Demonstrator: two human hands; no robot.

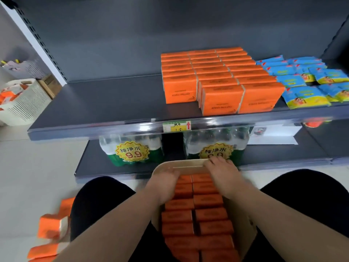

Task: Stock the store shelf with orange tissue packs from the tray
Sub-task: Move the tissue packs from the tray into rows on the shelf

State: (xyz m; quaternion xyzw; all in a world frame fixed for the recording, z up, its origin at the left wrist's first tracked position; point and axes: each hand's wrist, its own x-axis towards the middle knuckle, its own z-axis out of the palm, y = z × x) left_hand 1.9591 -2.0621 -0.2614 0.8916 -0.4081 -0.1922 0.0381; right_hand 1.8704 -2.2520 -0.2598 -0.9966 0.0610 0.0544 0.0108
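A beige tray lies on my lap, filled with two rows of orange tissue packs. My left hand reaches down at the far left of the tray, its fingers curled round the side of the farthest packs. My right hand covers the far right packs, with its fingers curled over their end by the tray's far rim. On the dark shelf above stands a block of stocked orange packs in three rows. The left half of that shelf is bare.
Blue wipe packs lie to the right of the orange block. Bundles of water bottles with yellow price stickers stand on the lower shelf behind the tray. A white basket stands at the left. More orange packs lie on the floor by my left knee.
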